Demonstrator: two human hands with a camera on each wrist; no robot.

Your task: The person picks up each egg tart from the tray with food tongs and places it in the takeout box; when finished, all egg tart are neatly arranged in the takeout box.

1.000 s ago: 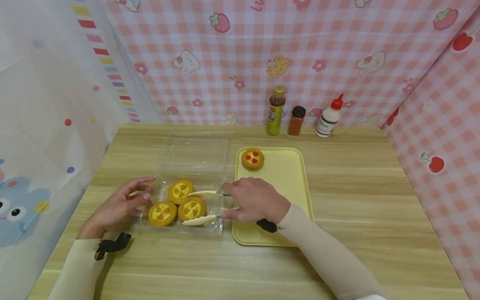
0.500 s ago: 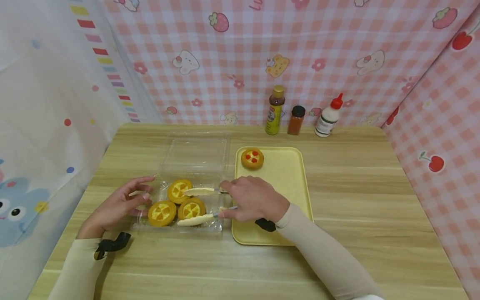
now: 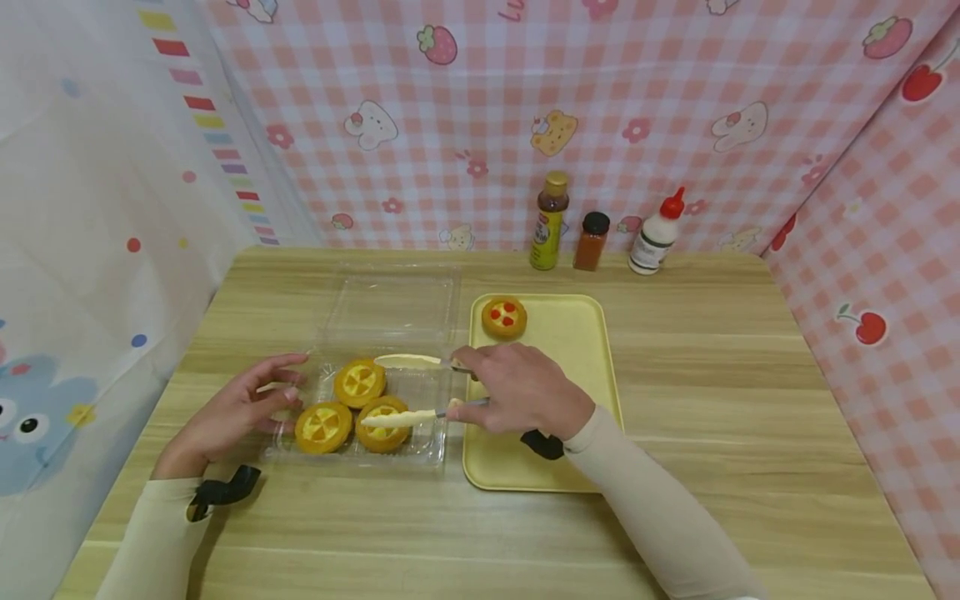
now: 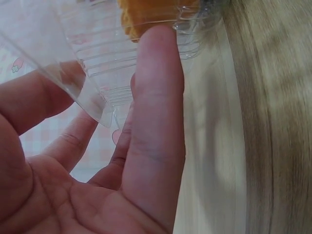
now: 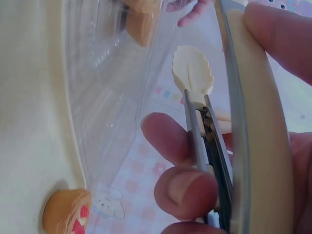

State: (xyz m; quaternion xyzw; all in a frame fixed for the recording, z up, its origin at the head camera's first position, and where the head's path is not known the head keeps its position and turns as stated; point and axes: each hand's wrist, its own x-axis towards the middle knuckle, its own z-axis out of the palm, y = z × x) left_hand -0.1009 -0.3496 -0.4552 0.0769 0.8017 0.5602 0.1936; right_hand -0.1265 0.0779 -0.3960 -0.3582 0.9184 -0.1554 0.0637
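My right hand [image 3: 528, 390] grips a pair of tongs with cream, scalloped tips [image 3: 401, 419]. The tongs are spread and point left over a clear plastic container [image 3: 429, 392], with nothing seen between their tips. Inside lie three round tarts topped with yellow wedges: one at the back [image 3: 360, 382], one at front left [image 3: 323, 427], one at front right [image 3: 382, 435] partly covered by the lower tip. At the container's left side rests my left hand [image 3: 236, 412], fingers spread and loosely bent. In the left wrist view its thumb [image 4: 158, 97] lies along the ridged plastic wall.
A yellow tray [image 3: 585, 333] stands right of the container, bearing a red-dotted tart [image 3: 504, 318] at its back left. The container's clear lid [image 3: 397, 302] lies folded back. Along the rear edge stand a sauce bottle [image 3: 549, 225], a spice jar [image 3: 592, 243] and a red-capped bottle [image 3: 654, 237].
The right hand first shifted the tongs slightly left, then raised them away from the front edge, back and a little right. The left hand and all the tarts stayed in place.
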